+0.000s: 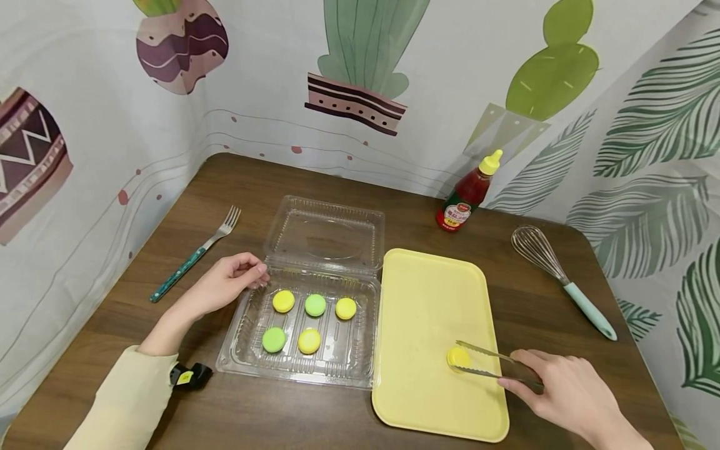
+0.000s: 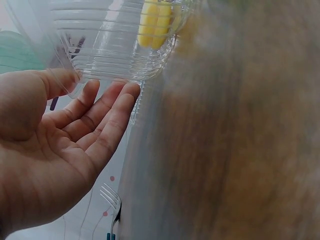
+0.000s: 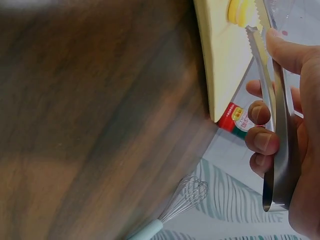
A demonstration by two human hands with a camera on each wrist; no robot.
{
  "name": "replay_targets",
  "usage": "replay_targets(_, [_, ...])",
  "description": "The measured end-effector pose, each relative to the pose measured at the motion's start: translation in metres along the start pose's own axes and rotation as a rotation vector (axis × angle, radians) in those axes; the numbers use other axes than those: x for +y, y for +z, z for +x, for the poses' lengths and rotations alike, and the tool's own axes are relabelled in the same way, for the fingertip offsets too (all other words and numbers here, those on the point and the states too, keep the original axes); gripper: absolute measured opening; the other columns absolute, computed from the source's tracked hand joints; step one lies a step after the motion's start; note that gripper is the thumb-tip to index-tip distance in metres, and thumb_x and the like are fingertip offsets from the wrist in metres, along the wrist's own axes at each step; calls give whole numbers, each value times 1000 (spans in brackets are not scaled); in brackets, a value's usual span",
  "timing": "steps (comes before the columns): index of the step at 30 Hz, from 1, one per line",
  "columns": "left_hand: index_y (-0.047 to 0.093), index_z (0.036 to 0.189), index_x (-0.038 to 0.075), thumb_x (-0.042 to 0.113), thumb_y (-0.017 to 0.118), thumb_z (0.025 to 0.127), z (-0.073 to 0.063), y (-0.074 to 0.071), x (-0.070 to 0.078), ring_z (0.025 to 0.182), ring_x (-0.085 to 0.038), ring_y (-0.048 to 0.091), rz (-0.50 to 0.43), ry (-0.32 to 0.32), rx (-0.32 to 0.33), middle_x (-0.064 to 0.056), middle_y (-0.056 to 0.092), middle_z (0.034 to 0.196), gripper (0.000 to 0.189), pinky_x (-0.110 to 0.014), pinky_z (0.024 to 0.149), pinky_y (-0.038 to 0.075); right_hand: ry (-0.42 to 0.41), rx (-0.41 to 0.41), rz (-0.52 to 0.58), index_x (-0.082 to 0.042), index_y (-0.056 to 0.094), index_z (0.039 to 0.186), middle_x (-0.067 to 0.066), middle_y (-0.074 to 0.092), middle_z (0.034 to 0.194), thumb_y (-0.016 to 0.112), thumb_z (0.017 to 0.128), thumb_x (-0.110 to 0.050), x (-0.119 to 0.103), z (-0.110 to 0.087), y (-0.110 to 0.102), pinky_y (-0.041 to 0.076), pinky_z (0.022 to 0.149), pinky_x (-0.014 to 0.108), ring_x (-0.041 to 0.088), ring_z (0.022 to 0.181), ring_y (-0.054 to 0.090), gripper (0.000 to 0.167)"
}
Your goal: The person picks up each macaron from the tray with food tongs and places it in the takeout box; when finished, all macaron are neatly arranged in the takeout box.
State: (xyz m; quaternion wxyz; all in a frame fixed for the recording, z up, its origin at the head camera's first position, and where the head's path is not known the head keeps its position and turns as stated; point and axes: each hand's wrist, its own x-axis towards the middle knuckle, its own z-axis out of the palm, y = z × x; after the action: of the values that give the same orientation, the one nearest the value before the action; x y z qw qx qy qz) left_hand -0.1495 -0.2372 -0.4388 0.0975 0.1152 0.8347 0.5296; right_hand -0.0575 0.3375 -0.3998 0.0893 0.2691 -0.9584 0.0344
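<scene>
My right hand (image 1: pixel 568 387) holds metal tongs (image 3: pixel 285 140), thumb on one arm and fingers curled round the other. Their spread serrated tips lie on either side of a yellow macaron (image 1: pixel 459 358) on the yellow tray (image 1: pixel 427 300). To the left stands a clear plastic clamshell box (image 1: pixel 349 369) with its lid (image 1: pixel 329 234) folded back. Three yellow macarons and two green ones, such as this green macaron (image 1: pixel 274 339), sit inside in two rows. At the box's left back corner, my left hand (image 2: pixel 65 130) pinches the rim between thumb and fingers.
A fork (image 1: pixel 194 256) with a teal handle lies left of the box. Behind the tray stands a red sauce bottle (image 1: pixel 464 197) with a yellow cap. On the right lies a whisk (image 1: pixel 562 278). A patterned cloth (image 1: pixel 270 75) hangs along the table's back edge.
</scene>
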Motion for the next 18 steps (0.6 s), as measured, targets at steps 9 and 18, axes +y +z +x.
replay_targets(9, [63,106,-4,14,53,105,0,0,-1,89,-24,68,2,0,4,-15,71,98,21,-25,75,56,-9,-8,-12,-19,75,97,-6,74,86,86,71,-48,2,-2,2,39,42,23,4,52,59,41])
replay_targets(18, [63,107,-5,13,52,105,0,0,0,89,-24,68,1,-2,4,-14,71,98,21,-25,75,55,-23,2,-27,-21,75,95,-9,73,83,87,70,-49,3,-2,2,39,42,25,2,50,56,40])
